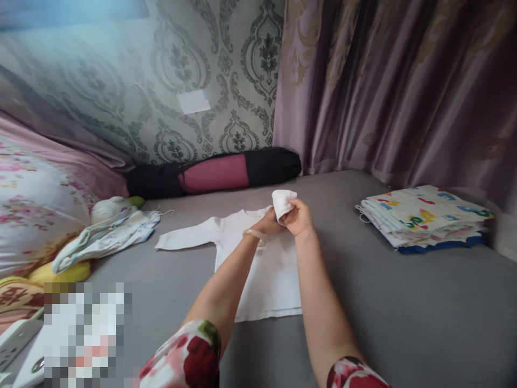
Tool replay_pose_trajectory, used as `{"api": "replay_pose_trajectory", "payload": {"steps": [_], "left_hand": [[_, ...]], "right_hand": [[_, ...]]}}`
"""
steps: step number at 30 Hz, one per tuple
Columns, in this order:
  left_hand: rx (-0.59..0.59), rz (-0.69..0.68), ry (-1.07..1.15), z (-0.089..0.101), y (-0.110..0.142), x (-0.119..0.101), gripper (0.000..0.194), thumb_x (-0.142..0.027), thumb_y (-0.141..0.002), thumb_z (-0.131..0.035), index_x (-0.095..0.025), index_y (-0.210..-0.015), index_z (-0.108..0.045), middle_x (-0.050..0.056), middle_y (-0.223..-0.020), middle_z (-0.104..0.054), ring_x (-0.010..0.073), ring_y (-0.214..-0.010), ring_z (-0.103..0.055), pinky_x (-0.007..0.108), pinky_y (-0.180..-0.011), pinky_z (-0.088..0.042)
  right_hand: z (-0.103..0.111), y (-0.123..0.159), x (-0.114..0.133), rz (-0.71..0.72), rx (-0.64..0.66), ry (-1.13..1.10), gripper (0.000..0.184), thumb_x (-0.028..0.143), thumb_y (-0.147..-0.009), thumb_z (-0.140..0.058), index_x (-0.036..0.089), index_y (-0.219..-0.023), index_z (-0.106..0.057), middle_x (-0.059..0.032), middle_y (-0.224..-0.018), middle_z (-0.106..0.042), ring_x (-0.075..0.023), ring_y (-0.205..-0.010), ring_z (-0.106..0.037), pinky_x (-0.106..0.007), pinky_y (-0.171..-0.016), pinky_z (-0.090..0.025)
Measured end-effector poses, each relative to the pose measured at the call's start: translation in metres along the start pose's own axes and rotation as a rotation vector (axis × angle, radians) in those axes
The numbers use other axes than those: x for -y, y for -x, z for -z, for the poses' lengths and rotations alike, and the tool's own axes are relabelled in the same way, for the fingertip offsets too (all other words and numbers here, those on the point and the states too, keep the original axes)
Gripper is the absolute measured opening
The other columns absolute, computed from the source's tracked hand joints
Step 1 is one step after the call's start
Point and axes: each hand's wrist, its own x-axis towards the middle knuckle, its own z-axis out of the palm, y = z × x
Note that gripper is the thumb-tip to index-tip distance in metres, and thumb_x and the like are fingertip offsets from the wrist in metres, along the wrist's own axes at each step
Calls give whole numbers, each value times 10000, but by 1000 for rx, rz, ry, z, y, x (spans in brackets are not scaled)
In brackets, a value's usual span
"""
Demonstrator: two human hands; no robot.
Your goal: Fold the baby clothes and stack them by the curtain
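Observation:
A small white long-sleeved shirt (274,275) lies spread on the grey bed sheet, one sleeve stretched out to the left. Its other sleeve is raised and bunched between my hands, above the shirt's right shoulder. My right hand (301,216) is closed on the white sleeve (283,202), thumb and fingers pinching it. Close beside it, my left hand (271,222), with a pale bangle (253,234) at the wrist, is closed on the lower part of the same sleeve. Its fingertips are partly hidden behind the cloth and the right hand.
Folded cloths (428,213) are stacked at the right. A black and maroon long bag (214,172) lies along the wall. Crumpled light clothing (109,237), a floral pillow (36,210) and a white power strip (18,345) are at the left. Purple curtains (383,86) hang behind.

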Motion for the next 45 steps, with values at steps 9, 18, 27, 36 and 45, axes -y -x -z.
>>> {"api": "replay_pose_trajectory", "payload": {"steps": [9, 18, 27, 36, 45], "left_hand": [[-420, 445, 612, 59, 94, 30, 543, -325, -869, -554, -117, -1346, -399, 181, -1248, -561, 189, -1038, -634, 315, -893, -508], [-527, 375, 668, 49, 114, 47, 587, -420, -876, -564, -168, -1377, -390, 150, -1176, -609, 191, -1026, -649, 330, -897, -525], [-448, 255, 592, 48, 109, 51, 563, -442, -906, -512, -208, -1409, -419, 48, -940, -656, 140, -866, -643, 296, -862, -511], [-468, 276, 439, 46, 103, 57, 288, -275, -844, -537, -123, -1034, -689, 103, -987, -709, 196, -908, -646, 325, -884, -496], [-496, 312, 273, 46, 104, 59, 285, -184, -812, -544, -115, -1053, -680, 139, -1099, -690, 242, -1017, -635, 399, -948, -479]], "right_hand": [[-19, 2, -42, -53, -69, 315, 104, 123, -670, -596, 171, -758, -624, 45, -590, -621, -86, -525, -560, -153, -456, -455], [-18, 9, -89, 12, 30, 763, 169, 143, -649, -575, 166, -794, -659, 64, -558, -586, -80, -483, -519, -163, -479, -437], [-21, 25, -100, 186, 342, 1441, 242, 211, -838, -516, 211, -991, -704, -39, -983, -726, -186, -933, -639, -280, -856, -468], [-32, 41, -94, 236, 452, 1865, 382, 163, -908, -351, 248, -1165, -621, -41, -1269, -625, -215, -1176, -541, -381, -1004, -342], [-16, 32, -105, 203, 318, 2075, 601, 430, -988, -233, 96, -1485, -285, -151, -1587, -165, -264, -1463, -83, -495, -1150, -58]]}}
